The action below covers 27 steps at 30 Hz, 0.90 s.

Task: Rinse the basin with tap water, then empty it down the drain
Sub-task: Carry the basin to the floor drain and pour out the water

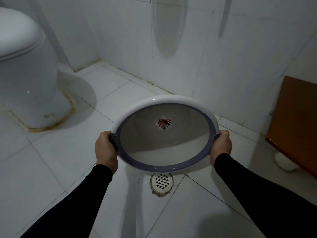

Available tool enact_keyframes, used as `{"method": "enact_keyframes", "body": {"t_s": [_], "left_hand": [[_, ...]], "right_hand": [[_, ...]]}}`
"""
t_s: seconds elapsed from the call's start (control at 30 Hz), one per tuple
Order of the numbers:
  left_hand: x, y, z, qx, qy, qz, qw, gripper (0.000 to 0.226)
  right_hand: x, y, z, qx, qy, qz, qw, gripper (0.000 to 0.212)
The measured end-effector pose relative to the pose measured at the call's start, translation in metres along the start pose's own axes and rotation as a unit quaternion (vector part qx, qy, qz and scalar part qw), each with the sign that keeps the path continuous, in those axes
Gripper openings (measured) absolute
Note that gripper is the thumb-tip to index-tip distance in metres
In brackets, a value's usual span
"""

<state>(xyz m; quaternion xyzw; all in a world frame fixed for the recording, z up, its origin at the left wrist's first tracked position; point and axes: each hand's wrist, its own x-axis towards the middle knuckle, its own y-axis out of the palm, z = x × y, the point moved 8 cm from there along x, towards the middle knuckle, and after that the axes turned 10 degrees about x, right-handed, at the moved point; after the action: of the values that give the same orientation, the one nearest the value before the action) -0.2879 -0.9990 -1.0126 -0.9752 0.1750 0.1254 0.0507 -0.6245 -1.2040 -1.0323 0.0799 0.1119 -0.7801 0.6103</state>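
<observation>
A round white basin (159, 145) with a purple rim band and a red leaf picture on its bottom is held above the tiled floor, tipped with its opening facing me. My left hand (105, 148) grips its left handle and my right hand (221, 146) grips its right handle. Both arms wear black sleeves. Just below the basin's near edge, a round white floor drain grate (161, 182) is set into the tiles. I cannot tell whether any water lies in the basin. No tap is in view.
A white toilet (25, 74) stands at the left, with stained sealant around its base. A tiled wall (171, 48) rises close behind the basin. At the right, an orange-brown wooden cabinet (295, 121) stands over a white foot.
</observation>
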Motion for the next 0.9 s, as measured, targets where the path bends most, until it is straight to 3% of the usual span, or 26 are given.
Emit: {"method": "enact_keyframes", "body": {"t_s": [0.1, 0.23, 0.4, 0.67, 0.9], "left_hand": [[-0.0008, 0.0008, -0.001, -0.001, 0.003, 0.0, 1.0, 0.029], [0.0003, 0.0015, 0.0004, -0.007, -0.002, 0.0, 1.0, 0.029], [-0.0004, -0.0002, -0.0026, 0.018, 0.024, -0.017, 0.999, 0.031], [0.0011, -0.002, 0.0019, 0.014, 0.008, -0.018, 1.0, 0.03], [0.0011, -0.002, -0.0005, 0.022, 0.015, -0.018, 0.999, 0.031]], "right_hand": [[0.0, -0.0005, -0.0007, 0.002, 0.001, 0.002, 1.0, 0.019], [0.0048, 0.0001, -0.0065, 0.013, 0.04, 0.003, 0.999, 0.039], [0.0049, -0.0011, -0.0085, 0.029, 0.047, -0.001, 0.998, 0.041], [0.0011, -0.0017, -0.0049, 0.021, 0.024, -0.002, 1.0, 0.028], [0.0016, -0.002, -0.0028, 0.004, 0.014, -0.002, 1.0, 0.044]]}}
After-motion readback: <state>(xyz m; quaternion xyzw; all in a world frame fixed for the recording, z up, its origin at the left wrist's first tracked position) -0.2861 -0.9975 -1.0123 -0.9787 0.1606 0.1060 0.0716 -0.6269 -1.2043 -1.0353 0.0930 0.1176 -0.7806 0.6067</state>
